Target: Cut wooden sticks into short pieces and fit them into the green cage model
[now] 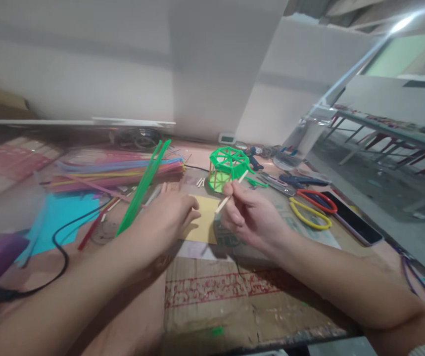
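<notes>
Pinched between the thumb and fingers of my right hand point(253, 212) is a pale thin stick point(222, 205), tilted up to the right. My left hand point(169, 207) hovers low at the left edge of a yellow paper sheet point(208, 225); its fingers are slightly bent and apart, with nothing visible in them. Just behind my right hand stands a small green frame point(230, 157) with a spoked top and brown uprights. A few short pale stick pieces point(201, 182) lie to its left. Long green strips point(143, 190) lean beside my left forearm.
Bundled coloured strips point(123, 175) and a blue sheet point(62, 217) lie left, near a black cable point(66, 252). At right are a utility knife point(277, 184), red and yellow loop handles point(310, 213), a phone point(353, 217) and a clear container point(297, 143). A wall rises behind.
</notes>
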{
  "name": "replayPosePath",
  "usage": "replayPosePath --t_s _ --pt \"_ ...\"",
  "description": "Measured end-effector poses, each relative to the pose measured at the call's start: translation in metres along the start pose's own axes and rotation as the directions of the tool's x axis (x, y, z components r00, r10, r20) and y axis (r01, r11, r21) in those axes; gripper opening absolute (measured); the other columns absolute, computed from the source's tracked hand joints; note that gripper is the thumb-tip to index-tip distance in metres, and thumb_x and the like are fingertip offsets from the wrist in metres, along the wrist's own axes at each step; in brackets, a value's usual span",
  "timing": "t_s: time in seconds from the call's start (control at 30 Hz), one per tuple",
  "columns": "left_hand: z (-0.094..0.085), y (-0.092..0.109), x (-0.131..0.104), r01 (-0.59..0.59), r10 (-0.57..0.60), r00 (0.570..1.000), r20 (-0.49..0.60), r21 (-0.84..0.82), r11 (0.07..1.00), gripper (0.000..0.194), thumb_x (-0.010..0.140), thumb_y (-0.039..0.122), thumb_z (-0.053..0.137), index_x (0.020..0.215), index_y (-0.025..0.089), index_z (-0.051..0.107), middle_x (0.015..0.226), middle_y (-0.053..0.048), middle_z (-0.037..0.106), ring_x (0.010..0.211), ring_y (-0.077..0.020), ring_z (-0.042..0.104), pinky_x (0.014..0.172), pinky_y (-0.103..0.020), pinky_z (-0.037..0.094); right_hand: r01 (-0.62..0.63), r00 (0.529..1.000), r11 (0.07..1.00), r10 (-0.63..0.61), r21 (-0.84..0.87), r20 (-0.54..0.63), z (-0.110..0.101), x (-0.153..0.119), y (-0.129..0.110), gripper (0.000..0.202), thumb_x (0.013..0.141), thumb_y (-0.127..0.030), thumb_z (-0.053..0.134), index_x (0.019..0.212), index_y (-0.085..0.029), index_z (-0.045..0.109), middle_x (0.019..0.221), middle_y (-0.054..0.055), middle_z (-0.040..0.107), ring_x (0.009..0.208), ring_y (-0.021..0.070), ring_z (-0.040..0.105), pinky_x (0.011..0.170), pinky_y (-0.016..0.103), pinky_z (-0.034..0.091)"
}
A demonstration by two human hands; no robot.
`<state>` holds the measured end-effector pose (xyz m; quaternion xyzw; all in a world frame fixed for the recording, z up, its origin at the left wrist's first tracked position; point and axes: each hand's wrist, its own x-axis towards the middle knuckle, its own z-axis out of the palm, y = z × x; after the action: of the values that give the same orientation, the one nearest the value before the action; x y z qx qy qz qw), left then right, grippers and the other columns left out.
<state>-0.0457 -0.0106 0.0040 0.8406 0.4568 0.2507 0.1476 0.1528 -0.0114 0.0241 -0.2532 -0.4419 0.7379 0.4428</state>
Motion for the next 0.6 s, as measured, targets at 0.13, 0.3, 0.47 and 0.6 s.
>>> replayPosePath --t_s 0.13,0.3,0.47,0.6 --pt "-0.018 0.03 0.0 -0.155 0.129 0.98 -0.15 -0.176 0.972 0.021 0.099 0.028 0.048 0.09 0.023 0.067 0.093 -0.002 0.07 0.091 -0.0185 0.062 0.083 -0.032 0.045 -0.099 0.994 0.977 0.105 0.19 -0.02 0.006 -0.006 -0.009 0.04 0.107 -0.024 0.024 0.081 -0.019 0.055 0.042 -0.005 0.049 0.033 0.0082 0.028 0.036 0.015 0.028" --pt "-0.023 0.039 -0.005 -0.229 0.176 0.965 -0.195 -0.295 0.928 0.017 0.098 0.025 0.052 0.091 0.023 0.067 0.094 0.0 0.068 0.092 -0.0155 0.061 0.085 -0.028 0.045 -0.115 0.99 0.973 0.13 0.201 -0.06 0.005 -0.002 -0.008 0.043 0.107 -0.024 0.021 0.08 -0.018 0.054 0.042 -0.005 0.049 0.033 0.0081 0.029 0.036 0.015 0.029" --pt "-0.021 0.042 -0.005 -0.111 0.07 0.988 -0.136 -0.317 0.942 0.023 0.097 0.032 0.049 0.087 0.023 0.067 0.094 -0.003 0.069 0.093 -0.0195 0.061 0.086 -0.033 0.047 -0.09 0.995 0.985 0.095 0.147 -0.028 -0.001 0.002 -0.002 0.03 0.104 -0.029 0.033 0.084 -0.02 0.054 0.044 -0.005 0.048 0.036 0.0091 0.033 0.039 0.016 0.031" --pt "-0.026 0.039 0.0 -0.075 0.053 0.995 -0.081 -0.296 0.952 0.025 0.095 0.035 0.048 0.084 0.022 0.066 0.092 -0.003 0.069 0.091 -0.0203 0.061 0.085 -0.033 0.047 0.008 1.0 1.0 -0.008 -0.021 -0.019 -0.006 0.002 -0.002 0.019 0.098 -0.037 0.046 0.088 -0.021 0.052 0.049 -0.006 0.05 0.039 0.0096 0.034 0.04 0.018 0.031"
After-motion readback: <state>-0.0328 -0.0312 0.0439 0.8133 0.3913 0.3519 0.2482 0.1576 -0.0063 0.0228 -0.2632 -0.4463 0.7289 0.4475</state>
